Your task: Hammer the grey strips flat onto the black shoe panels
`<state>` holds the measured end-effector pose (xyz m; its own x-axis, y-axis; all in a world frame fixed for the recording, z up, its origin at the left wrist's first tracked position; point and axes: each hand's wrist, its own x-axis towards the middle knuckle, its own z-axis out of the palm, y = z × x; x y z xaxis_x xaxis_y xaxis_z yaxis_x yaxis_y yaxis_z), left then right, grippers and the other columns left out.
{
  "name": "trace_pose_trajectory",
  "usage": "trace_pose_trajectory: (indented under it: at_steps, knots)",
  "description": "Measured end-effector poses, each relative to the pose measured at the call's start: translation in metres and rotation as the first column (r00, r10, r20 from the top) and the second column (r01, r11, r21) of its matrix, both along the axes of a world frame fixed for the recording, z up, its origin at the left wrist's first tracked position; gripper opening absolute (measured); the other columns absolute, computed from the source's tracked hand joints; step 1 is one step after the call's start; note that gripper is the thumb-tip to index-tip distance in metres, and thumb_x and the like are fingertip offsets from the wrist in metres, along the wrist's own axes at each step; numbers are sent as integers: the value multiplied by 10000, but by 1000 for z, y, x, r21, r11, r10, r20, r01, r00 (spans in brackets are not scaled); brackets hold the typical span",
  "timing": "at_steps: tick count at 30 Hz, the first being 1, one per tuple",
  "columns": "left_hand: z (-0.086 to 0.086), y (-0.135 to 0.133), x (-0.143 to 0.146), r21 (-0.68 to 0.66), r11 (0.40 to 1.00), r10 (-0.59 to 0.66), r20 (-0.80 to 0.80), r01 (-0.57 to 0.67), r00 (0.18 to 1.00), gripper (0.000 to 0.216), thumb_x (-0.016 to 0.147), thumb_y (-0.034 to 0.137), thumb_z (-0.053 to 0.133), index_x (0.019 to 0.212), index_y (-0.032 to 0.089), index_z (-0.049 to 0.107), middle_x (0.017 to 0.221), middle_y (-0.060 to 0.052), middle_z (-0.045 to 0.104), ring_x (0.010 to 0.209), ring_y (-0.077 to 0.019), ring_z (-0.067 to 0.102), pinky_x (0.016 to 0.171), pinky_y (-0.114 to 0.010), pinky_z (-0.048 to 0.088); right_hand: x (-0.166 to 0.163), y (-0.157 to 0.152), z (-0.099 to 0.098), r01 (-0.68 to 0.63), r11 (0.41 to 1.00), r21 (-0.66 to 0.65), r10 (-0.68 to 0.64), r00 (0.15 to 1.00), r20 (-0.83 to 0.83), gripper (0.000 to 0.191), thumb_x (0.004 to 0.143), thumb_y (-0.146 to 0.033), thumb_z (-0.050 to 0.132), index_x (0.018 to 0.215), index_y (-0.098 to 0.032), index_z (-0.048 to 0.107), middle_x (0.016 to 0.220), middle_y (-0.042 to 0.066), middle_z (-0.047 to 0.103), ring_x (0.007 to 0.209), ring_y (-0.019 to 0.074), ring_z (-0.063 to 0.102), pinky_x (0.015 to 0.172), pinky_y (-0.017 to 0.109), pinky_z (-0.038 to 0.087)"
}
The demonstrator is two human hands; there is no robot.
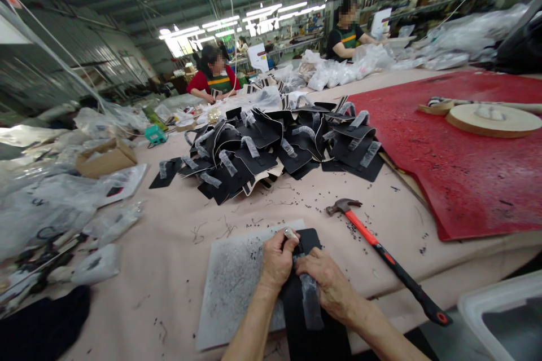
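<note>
**Head view: two hands on a black cut piece at the near desk edge**

Item 1. Left hand (277,259): curled into a fist around a small pale-tipped tool (291,233), held upright, its lower end on the black piece (311,240).

Item 2. Right hand (328,285): flat, fingers spread narrow, pressing the black piece and the clear plastic strip (312,304) that runs along it.

Item 3. Black piece: lies partly on a grey speckled pad (231,287), reaching to the desk's near edge.

Item 4. Hammer (383,254): red-and-black handle, lying free on the desk (169,271) just right of the hands, head pointing away.

Item 5. Pile of black pieces (271,149) with clear strips: mid-desk, well apart from the hands.

Item 6. Red sheet (461,169): right side, bearing a round wooden disc (493,120).

Item 7. Clear plastic bags (51,203) and a cardboard box (105,158): left side.

Item 8. Two people seated at the far end.
</note>
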<state>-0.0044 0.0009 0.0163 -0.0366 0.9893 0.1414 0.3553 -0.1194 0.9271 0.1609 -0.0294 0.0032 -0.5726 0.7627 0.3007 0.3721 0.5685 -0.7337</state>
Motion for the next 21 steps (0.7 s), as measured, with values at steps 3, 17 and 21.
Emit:
trace_pose_trajectory:
  at_steps: [3,17,21]
  knots:
    - [1,2,0,8,1000,-6,-1,6,1000,145,878,274,561,854,196,681,825,-30,741,756,-182,671,738,-271,518,1,0,-1,-7,1000,3,7,1000,-2,189,967,-216,406,924,-230,590,875,27,651,829,191,499,758,334,353]
    - [0,0,-1,-5,1000,4,33,-4,999,161,868,302,568,852,200,691,834,-29,756,763,-183,682,743,-274,522,0,-1,0,12,1000,6,-12,1000,28,202,933,-159,424,959,-237,608,893,22,672,843,203,493,747,340,358]
    - [0,-1,-1,27,1000,-13,0,13,1000,142,878,267,559,847,208,685,822,-18,745,753,-175,678,736,-260,514,-1,-3,7,-6,1000,-3,6,1000,27,229,929,-145,406,950,-236,615,925,22,692,841,199,518,762,348,393]
